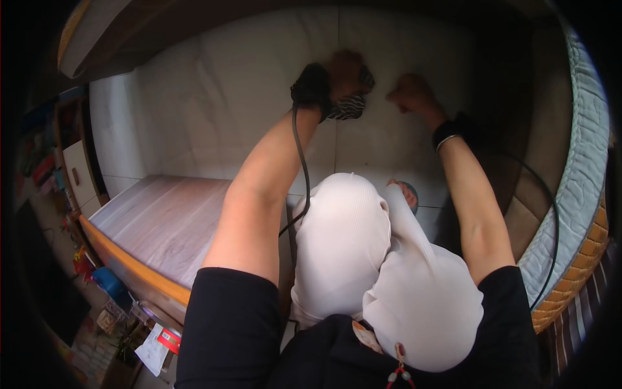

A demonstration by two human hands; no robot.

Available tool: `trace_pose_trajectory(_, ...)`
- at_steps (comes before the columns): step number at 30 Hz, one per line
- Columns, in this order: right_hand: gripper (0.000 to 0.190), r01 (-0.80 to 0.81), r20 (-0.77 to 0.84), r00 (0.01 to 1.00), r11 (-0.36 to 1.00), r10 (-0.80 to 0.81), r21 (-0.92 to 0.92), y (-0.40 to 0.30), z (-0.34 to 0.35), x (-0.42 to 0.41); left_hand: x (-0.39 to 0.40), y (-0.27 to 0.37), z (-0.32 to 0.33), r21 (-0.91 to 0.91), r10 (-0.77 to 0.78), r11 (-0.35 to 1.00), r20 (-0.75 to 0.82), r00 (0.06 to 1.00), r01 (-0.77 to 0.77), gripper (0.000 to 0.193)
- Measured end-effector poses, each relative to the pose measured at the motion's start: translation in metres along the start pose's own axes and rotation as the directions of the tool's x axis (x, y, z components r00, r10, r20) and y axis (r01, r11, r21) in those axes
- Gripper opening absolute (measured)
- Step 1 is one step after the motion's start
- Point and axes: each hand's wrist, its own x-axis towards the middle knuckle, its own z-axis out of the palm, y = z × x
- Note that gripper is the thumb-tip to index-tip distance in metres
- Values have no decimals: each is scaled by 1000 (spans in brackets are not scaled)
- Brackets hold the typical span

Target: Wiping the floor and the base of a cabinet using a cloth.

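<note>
My left hand point(347, 73) is closed around a dark striped cloth point(349, 107), low over the pale floor tiles. Part of the cloth hangs out below the fingers and a bit shows at their right side. My right hand point(413, 93) is to the right of it, apart from the cloth, with its fingers curled and blurred; whether anything is between them cannot be told. Black bands with cables are on both wrists.
A wood-patterned tabletop point(165, 214) with an orange edge stands at the left. A sofa with a light blue quilted cover point(585, 160) runs along the right. Dark furniture overhangs the top left. My bent knees point(340, 233) are below, and cables trail from both wrists.
</note>
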Motion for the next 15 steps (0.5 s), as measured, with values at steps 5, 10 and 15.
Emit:
trace_pose_trajectory(5,20,125,-156,979,990,-133,-58,6,8,-9,3,6,-7,-26,-60,998,117,991,64,53)
trace_pose_trajectory(10,25,159,-183,971,987,-154,15,7,14,-13,-2,6,-6,-25,-67,997,59,996,69,54)
trace_pose_trajectory(15,35,108,-89,990,994,-110,-28,14,12,-6,-1,7,-4,-25,-37,999,17,999,37,55)
